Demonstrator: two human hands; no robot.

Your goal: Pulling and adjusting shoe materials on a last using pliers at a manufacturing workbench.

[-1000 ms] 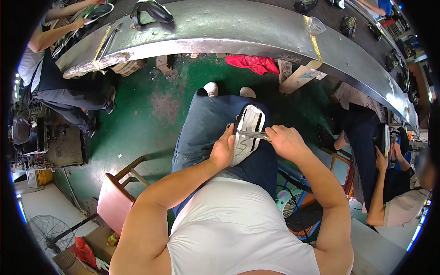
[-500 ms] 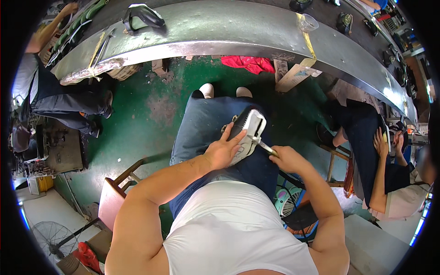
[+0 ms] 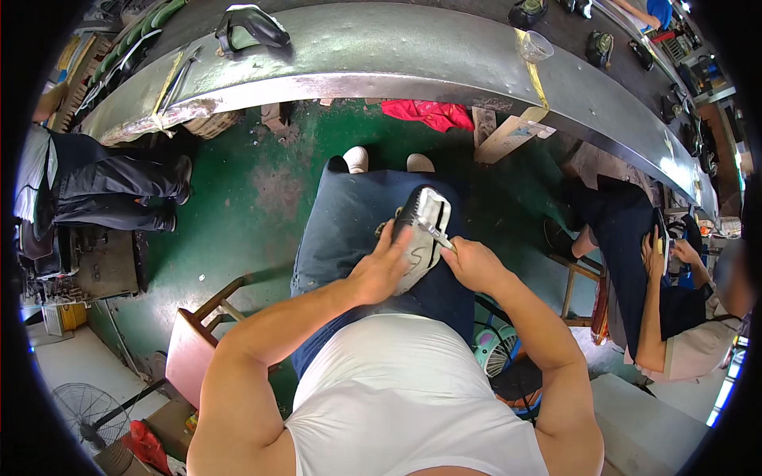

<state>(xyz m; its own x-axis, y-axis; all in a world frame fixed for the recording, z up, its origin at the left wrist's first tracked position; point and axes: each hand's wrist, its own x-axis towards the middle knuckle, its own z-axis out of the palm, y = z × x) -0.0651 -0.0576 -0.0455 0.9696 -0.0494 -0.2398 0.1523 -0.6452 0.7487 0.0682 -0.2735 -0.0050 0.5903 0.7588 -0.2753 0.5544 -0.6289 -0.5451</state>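
On my lap a shoe (image 3: 418,260) lies with its pale underside up and its black upper showing along the left edge. My left hand (image 3: 382,268) is closed on the shoe's left side, its fingertips slightly blurred. My right hand (image 3: 475,264) grips what looks like a small hammer (image 3: 436,234). Its metal head rests at or just over the shoe's far half; whether it touches I cannot tell. Most of the handle is hidden in my right fist.
Ahead runs a metal bench (image 3: 381,49) with a black shoe (image 3: 252,30) and a clear plastic cup (image 3: 537,46). A seated person (image 3: 635,262) works at right; another person (image 3: 95,178) stands at left. A wooden chair (image 3: 194,341) is by my left elbow.
My right hand and the hammer have moved left, nearer the shoe. The shoe and my left hand have shifted slightly left.
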